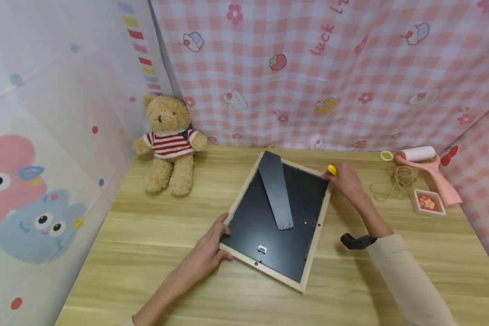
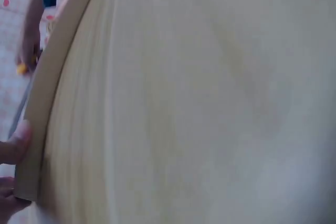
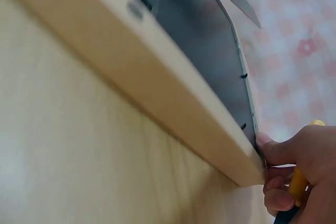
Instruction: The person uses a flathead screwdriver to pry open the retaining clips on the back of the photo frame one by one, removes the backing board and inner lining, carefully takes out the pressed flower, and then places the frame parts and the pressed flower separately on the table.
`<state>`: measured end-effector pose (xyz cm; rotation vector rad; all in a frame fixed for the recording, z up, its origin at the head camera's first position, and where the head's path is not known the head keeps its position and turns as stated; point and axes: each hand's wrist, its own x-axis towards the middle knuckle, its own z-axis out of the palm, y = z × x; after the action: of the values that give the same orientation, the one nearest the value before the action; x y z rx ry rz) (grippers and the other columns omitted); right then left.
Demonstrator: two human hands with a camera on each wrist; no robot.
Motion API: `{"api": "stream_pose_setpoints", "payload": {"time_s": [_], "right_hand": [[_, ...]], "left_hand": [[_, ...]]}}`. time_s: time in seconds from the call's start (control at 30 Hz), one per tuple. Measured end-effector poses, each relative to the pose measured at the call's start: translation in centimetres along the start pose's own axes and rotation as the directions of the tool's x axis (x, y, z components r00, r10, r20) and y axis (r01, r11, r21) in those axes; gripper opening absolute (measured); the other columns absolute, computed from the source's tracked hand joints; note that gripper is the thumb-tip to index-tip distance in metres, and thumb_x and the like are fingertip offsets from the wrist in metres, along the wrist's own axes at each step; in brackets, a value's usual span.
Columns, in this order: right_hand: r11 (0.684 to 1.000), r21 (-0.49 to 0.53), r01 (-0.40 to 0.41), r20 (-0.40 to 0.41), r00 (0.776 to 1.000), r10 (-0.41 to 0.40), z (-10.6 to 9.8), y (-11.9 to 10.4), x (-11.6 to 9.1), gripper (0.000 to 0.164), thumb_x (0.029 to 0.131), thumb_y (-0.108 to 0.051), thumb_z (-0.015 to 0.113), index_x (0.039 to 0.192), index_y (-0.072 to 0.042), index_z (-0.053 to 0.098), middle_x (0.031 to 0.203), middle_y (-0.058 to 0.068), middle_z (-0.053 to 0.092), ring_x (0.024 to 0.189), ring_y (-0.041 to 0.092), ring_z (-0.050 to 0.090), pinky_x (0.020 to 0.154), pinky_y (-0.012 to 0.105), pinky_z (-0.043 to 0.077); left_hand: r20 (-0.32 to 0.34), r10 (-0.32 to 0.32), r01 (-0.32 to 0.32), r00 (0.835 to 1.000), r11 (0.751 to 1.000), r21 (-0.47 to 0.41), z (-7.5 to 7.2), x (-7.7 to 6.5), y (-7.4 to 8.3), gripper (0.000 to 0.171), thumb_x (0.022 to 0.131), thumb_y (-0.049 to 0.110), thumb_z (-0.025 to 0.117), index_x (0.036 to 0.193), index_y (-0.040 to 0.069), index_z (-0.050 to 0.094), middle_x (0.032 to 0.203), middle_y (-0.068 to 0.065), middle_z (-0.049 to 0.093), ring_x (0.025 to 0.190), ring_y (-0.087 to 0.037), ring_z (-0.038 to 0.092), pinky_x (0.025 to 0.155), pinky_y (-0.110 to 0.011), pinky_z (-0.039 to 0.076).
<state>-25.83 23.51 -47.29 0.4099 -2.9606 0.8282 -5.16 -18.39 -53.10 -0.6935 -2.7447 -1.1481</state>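
A picture frame (image 1: pixel 277 274) with a pale wooden rim lies face down on the table, its black backing board (image 1: pixel 244 226) upward. On the board sits a dark easel leg (image 1: pixel 278 194), and a small metal hanger (image 1: pixel 262 249) shows near the front edge. My left hand (image 1: pixel 207 249) grips the near left corner, thumb and fingers around the rim. At the far right corner, my right hand (image 1: pixel 346 182) touches the rim with its thumb. That hand also holds a yellow-and-dark handled tool (image 3: pixel 298 187) in its curled fingers; the tool's working end is hidden.
A teddy bear (image 1: pixel 173 149) in a striped shirt sits at the back left. At the back right lie a pink-handled lint roller (image 1: pixel 440 176), a bundle of twine (image 1: pixel 401 179), a yellow ring (image 1: pixel 386 156) and a small square box (image 1: pixel 429 203). Patterned cloth (image 1: pixel 293 90) hangs behind the table.
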Motion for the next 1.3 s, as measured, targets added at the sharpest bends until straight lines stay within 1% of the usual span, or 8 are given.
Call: {"api": "stream_pose_setpoints", "payload": {"time_s": [0.17, 0.33, 0.43, 0.53, 0.73, 0.9, 1.17, 1.3], "right_hand": [[0.999, 0.023, -0.045, -0.031, 0.998, 0.046, -1.1, 1.4, -2.4, 0.021, 0.099, -0.009, 0.08, 0.09, 0.009, 0.072, 0.075, 0.016, 0.065, 0.071, 0.029, 0.056, 0.067, 0.039, 0.042], [0.997, 0.039, -0.065, -0.059, 0.996, 0.068, -1.3, 2.0, -4.8, 0.024, 0.099, -0.011, 0.08, 0.084, 0.004, 0.07, 0.069, 0.009, 0.058, 0.067, 0.025, 0.051, 0.063, 0.036, 0.038], [0.995, 0.072, -0.065, -0.089, 0.993, 0.071, -0.7, 3.7, -5.8, 0.028, 0.1, -0.019, 0.08, 0.079, -0.005, 0.067, 0.066, 0.003, 0.054, 0.064, 0.022, 0.049, 0.061, 0.033, 0.036], [0.993, 0.097, -0.07, -0.09, 0.993, 0.078, -0.3, 5.3, -6.7, 0.032, 0.101, -0.028, 0.08, 0.078, -0.01, 0.066, 0.065, 0.0, 0.052, 0.062, 0.021, 0.048, 0.058, 0.032, 0.035], [0.994, 0.062, -0.092, -0.058, 0.994, 0.095, 0.3, 7.0, -8.8, 0.038, 0.098, -0.033, 0.083, 0.074, -0.015, 0.06, 0.064, -0.002, 0.049, 0.062, 0.018, 0.046, 0.056, 0.03, 0.034], [0.989, 0.091, -0.119, 0.049, 0.992, 0.115, -0.7, 5.5, -11.6, 0.036, 0.099, -0.035, 0.082, 0.078, -0.01, 0.066, 0.067, 0.0, 0.052, 0.063, 0.016, 0.046, 0.058, 0.029, 0.035], [0.97, 0.174, -0.167, 0.068, 0.985, 0.158, -1.4, 1.9, -15.8, 0.029, 0.097, -0.022, 0.084, 0.077, -0.005, 0.07, 0.069, 0.0, 0.057, 0.066, 0.015, 0.047, 0.059, 0.026, 0.035], [0.955, 0.16, -0.248, 0.084, 0.968, 0.237, -0.5, 2.7, -16.9, 0.031, 0.099, -0.025, 0.083, 0.078, -0.007, 0.068, 0.07, 0.001, 0.058, 0.066, 0.016, 0.05, 0.059, 0.027, 0.038]], "left_hand": [[-0.198, -0.025, 0.04, 0.98, 0.997, 0.072, -0.2, 1.4, -1.9, 0.043, 0.081, 0.012, 0.096, 0.09, 0.014, 0.054, 0.14, -0.023, 0.066, 0.109, -0.035, 0.075, 0.09, -0.048, 0.067], [-0.247, -0.067, 0.096, 0.967, 0.99, 0.107, -0.8, 2.0, -0.8, 0.026, 0.091, 0.005, 0.087, 0.088, 0.004, 0.062, 0.152, -0.039, 0.055, 0.121, -0.053, 0.07, 0.087, -0.052, 0.066], [-0.18, -0.166, 0.174, 0.969, 0.984, 0.028, -1.2, 2.2, 0.3, 0.019, 0.102, 0.009, 0.076, 0.104, -0.007, 0.066, 0.166, -0.045, 0.034, 0.136, -0.061, 0.058, 0.102, -0.059, 0.061], [-0.058, -0.267, 0.263, 0.962, 0.962, -0.072, -1.4, 2.5, 1.0, 0.046, 0.11, 0.024, 0.067, 0.134, -0.015, 0.062, 0.176, -0.041, 0.011, 0.155, -0.059, 0.037, 0.124, -0.066, 0.04], [0.193, -0.291, 0.325, 0.937, 0.928, -0.181, -1.8, 4.0, 0.9, 0.119, 0.102, 0.058, 0.073, 0.17, -0.012, 0.005, 0.18, -0.031, -0.015, 0.168, -0.05, -0.012, 0.133, -0.072, 0.008], [0.264, -0.261, 0.318, 0.929, 0.926, -0.203, -2.2, 6.2, -0.3, 0.146, 0.088, 0.063, 0.087, 0.173, 0.001, -0.013, 0.18, -0.026, -0.022, 0.168, -0.046, -0.019, 0.132, -0.074, 0.009], [0.341, -0.219, 0.317, 0.914, 0.911, -0.265, -2.7, 8.8, -3.0, 0.142, 0.087, 0.061, 0.089, 0.176, 0.008, -0.009, 0.183, -0.016, -0.02, 0.169, -0.039, -0.021, 0.133, -0.073, 0.004], [0.357, -0.18, 0.283, 0.917, 0.923, -0.262, -2.6, 9.9, -3.9, 0.141, 0.087, 0.063, 0.088, 0.176, 0.009, -0.007, 0.184, -0.018, -0.017, 0.169, -0.04, -0.021, 0.133, -0.074, 0.002]]}}
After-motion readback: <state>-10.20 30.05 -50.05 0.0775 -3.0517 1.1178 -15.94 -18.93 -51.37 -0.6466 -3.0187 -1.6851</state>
